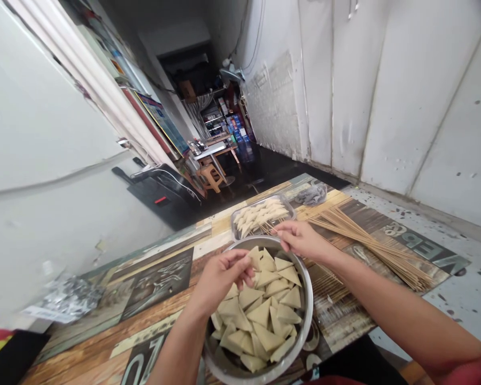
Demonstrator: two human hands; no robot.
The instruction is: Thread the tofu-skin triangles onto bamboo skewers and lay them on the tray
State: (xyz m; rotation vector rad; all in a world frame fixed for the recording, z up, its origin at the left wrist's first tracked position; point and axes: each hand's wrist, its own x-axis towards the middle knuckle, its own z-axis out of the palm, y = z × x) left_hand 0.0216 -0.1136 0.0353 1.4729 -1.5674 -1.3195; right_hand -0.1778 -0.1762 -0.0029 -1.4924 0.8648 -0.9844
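A round metal bowl holds many pale triangular pieces. Over its far left part, my left hand pinches one of these triangles at its fingertips. My right hand is closed at the bowl's far rim, its fingers pressed together on a thin stick that points toward the left hand. Just beyond the bowl, a metal tray holds pale triangles on sticks. A bundle of long thin wooden sticks lies to the right, partly behind my right forearm.
A crumpled clear plastic bag lies beside the tray. The table has a wood-plank pattern. Silvery packets sit at its left end. Farther off are a small table, a stool and a white wall on the right.
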